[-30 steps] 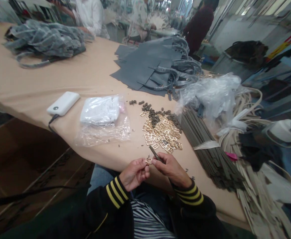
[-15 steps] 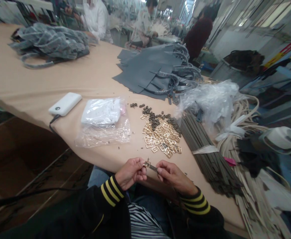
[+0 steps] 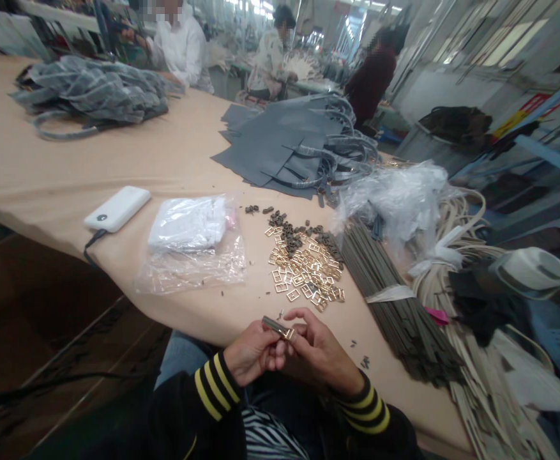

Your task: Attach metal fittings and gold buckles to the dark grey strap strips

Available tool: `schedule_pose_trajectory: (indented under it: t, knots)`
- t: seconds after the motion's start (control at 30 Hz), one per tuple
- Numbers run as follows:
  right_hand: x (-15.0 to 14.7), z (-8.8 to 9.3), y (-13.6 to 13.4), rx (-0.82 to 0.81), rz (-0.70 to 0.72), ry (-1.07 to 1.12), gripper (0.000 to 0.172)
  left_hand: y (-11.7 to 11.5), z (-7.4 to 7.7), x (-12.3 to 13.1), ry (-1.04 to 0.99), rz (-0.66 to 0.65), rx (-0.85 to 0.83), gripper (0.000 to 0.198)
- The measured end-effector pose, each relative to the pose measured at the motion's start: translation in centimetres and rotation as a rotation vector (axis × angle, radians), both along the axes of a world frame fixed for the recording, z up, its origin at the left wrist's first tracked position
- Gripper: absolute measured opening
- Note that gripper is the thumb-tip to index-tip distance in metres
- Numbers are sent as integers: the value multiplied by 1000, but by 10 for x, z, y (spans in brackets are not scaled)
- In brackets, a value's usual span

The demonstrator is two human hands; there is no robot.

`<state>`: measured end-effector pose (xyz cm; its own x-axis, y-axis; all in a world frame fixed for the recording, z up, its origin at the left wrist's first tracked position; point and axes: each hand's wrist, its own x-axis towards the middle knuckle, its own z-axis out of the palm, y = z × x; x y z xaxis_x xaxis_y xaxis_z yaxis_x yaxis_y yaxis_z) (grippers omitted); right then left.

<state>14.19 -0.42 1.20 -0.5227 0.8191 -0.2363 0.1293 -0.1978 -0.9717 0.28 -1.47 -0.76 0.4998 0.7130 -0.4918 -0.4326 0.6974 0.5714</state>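
Observation:
Between my two hands is a short dark strap (image 3: 274, 326) with a gold buckle (image 3: 288, 333) at its right end. My left hand (image 3: 255, 352) pinches the strap from the left. The fingers of my right hand (image 3: 318, 348) close round the buckle end, thumb and fingertips on the metal. Just beyond my hands a pile of gold buckles (image 3: 303, 271) lies on the table, with small dark loops (image 3: 292, 237) along its far side. A bundle of dark straps (image 3: 399, 306), tied with a white band, lies to the right.
On the table (image 3: 165, 156) lie a white power bank (image 3: 118, 209), a plastic bag with white contents (image 3: 191, 223), grey panels (image 3: 274, 144), wrapped handles (image 3: 92, 89) and clear plastic (image 3: 394, 198). Beige straps (image 3: 490, 383) hang at the right edge. Several people are beyond the table.
The strap has turned round: its buckle end, earlier at my left fingers, is now at my right fingers. Both hands are closer together. The view has shifted slightly.

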Motion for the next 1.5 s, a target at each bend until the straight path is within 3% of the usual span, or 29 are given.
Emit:
schedule_pose_trajectory:
  t: [0.1,0.2,0.5,0.9,1.07,1.2,1.37,1.5]
  knots:
    - [-1,-1,1,65,-1,22,14,4,5,-2,114,7,102,27]
    - [0,0,3,109,-68,-55,13,5,9,-6,166,118,161,18]
    - [-3,4,2,95,-42,-122,5,3,10,-13,176,188,179,23]
    - [-6,1,3,84,-56,-80,9,7,14,-14,547,80,556,16]
    - [-11,-3,1,72,-102,-46,13,7,14,-13,709,129,608,12]
    - [-13,-3,1,140,-144,-112,10,8,17,-12,681,152,589,11]
    - [-12,-1,0,384,-185,-367,10,9,19,-13,604,147,570,8]
    - [-13,-1,-1,409,-213,-432,11,7,19,-12,637,128,602,4]
